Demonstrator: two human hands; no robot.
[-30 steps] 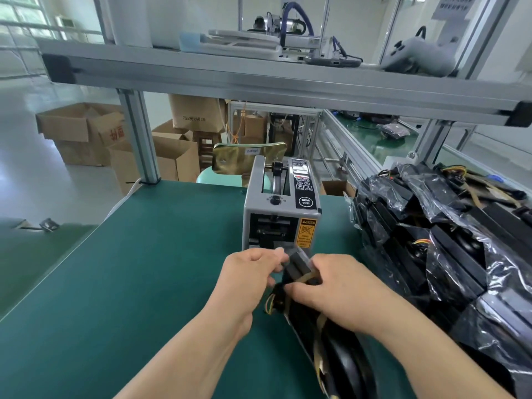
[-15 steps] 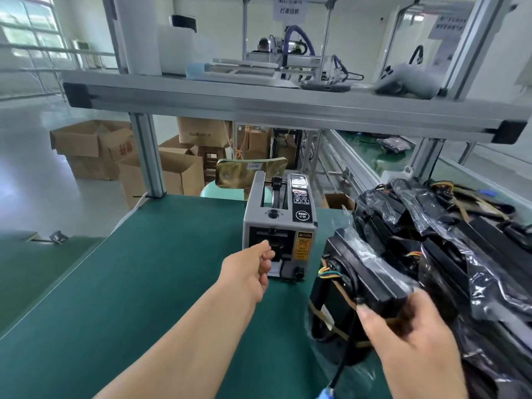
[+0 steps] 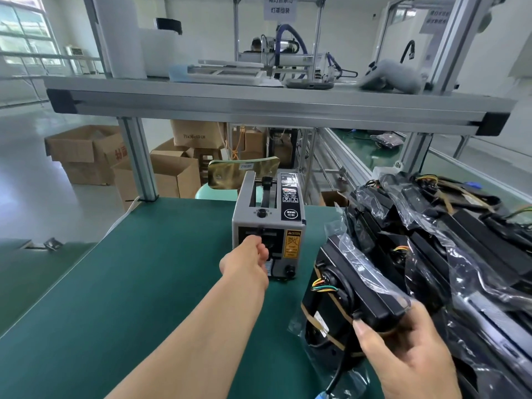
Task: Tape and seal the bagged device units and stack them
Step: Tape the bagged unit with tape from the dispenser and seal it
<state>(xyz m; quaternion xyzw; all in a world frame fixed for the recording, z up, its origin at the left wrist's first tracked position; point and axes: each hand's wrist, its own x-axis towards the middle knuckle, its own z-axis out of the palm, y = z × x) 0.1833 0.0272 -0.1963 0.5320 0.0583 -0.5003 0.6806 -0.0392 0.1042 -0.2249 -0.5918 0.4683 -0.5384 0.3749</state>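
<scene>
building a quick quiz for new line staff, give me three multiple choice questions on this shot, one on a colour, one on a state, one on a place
1. What colour is the table mat?
A) red B) green C) grey

2. What is the right hand doing?
A) gripping a bagged unit B) hanging open C) pressing flat on the table mat

3. Where is the left hand?
A) on the bagged unit B) flat on the table mat C) at the front of the tape dispenser

Answers:
1 B: the mat is dark green all over.
2 A: its fingers curl round the unit's near edge.
3 C: it reaches to the slot on the dispenser's front.
</scene>
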